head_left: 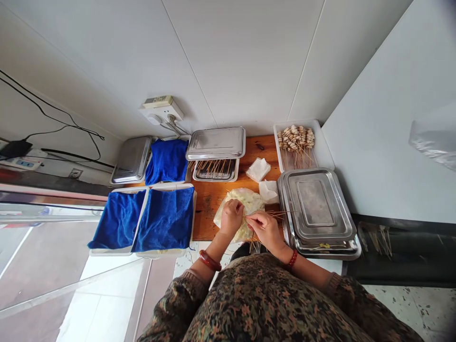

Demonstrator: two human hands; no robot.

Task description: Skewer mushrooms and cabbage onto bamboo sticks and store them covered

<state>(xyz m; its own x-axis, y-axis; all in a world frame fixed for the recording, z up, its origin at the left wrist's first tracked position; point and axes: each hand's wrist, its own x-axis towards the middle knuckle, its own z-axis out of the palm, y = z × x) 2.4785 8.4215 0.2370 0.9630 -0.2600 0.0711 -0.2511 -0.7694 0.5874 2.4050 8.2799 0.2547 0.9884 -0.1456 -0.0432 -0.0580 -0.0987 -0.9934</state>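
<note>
My left hand (232,217) is closed in a pinch over a plastic bag of pale yellow-white food pieces (245,194). What its fingertips hold is too small to make out. Close beside it, my right hand (265,230) is closed on a thin wooden skewer (285,212), which sticks out to the right over the tray edge. The two sets of fingertips nearly meet. More loose skewers (255,241) lie by the bag, partly hidden under my right hand. White paper napkins (269,191) rest at the bag's upper right.
Stacked metal trays (320,204) stand at right, below a white tub (322,137) of skewered sliced food (295,137). Blue cloths (166,218) cover tubs at left. A metal lid (216,143) sits over a tray of skewers (215,167) at the back. A wall socket (164,110) holds plugs.
</note>
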